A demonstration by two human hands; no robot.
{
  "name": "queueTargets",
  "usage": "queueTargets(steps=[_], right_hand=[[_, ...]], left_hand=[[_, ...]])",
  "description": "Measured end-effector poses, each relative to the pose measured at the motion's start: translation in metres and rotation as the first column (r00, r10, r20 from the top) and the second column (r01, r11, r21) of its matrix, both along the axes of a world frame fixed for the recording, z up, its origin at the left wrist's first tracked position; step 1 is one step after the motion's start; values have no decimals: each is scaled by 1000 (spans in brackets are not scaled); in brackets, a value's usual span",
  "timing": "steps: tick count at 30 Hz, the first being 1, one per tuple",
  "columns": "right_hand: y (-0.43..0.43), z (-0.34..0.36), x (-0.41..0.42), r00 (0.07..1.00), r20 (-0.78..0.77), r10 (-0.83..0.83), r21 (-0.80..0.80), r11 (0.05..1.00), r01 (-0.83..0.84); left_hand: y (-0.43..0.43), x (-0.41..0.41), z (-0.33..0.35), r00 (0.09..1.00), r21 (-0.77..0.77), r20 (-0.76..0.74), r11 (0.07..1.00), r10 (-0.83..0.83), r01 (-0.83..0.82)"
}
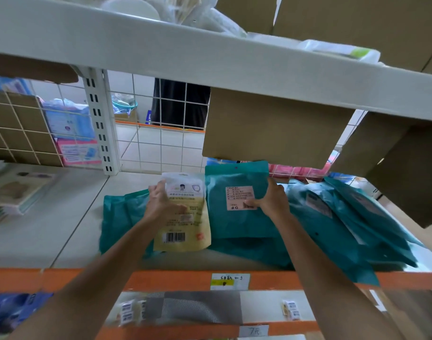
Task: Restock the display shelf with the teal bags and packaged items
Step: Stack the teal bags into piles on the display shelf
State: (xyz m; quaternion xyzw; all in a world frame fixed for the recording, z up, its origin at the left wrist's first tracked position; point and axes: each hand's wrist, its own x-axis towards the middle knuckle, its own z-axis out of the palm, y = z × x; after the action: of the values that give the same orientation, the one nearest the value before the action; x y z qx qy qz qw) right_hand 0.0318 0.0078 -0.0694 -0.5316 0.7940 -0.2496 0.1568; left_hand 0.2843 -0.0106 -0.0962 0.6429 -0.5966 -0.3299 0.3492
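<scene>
A cream and white packaged item (185, 229) with a barcode stands tilted on the white shelf (77, 217); my left hand (161, 201) grips its left side. My right hand (271, 198) holds a teal bag (234, 217) with a pink label, upright at the shelf's middle. Another teal bag (119, 217) lies flat to the left, partly under the cream packet. A stack of several teal bags (345, 229) leans to the right, overhanging the orange front rail (173, 279).
Cardboard boxes (271, 126) hang close above the right half of the shelf. A wire grid back panel (158, 143) closes the rear. Flat packets (16, 190) lie at far left. The upper shelf board (210, 62) is near overhead. Lower shelves hold small items.
</scene>
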Motion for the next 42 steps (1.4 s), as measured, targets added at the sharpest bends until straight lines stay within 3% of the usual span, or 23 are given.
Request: queueTargets(steps=[9, 13, 16, 23, 27, 42], right_hand=[[6, 33, -13, 972, 234, 11, -143, 989, 24], [13, 54, -17, 915, 396, 77, -104, 994, -38], [18, 71, -19, 904, 404, 137, -94, 990, -108], [26, 106, -16, 919, 100, 381, -126, 921, -368], [30, 114, -6, 885, 33, 464, -140, 879, -455], [24, 129, 87, 822, -326, 467, -140, 836, -531]], left_hand=[[-7, 14, 32, 991, -26, -118, 998, -66, 63], [-7, 30, 51, 980, -48, 37, 979, -197, 198], [-6, 38, 68, 957, -79, 148, 961, -251, 264], [4, 55, 97, 898, -174, 386, 940, -211, 295], [18, 76, 99, 854, -211, 492, 928, -171, 307], [52, 160, 112, 808, -275, 582, 957, 93, 89]])
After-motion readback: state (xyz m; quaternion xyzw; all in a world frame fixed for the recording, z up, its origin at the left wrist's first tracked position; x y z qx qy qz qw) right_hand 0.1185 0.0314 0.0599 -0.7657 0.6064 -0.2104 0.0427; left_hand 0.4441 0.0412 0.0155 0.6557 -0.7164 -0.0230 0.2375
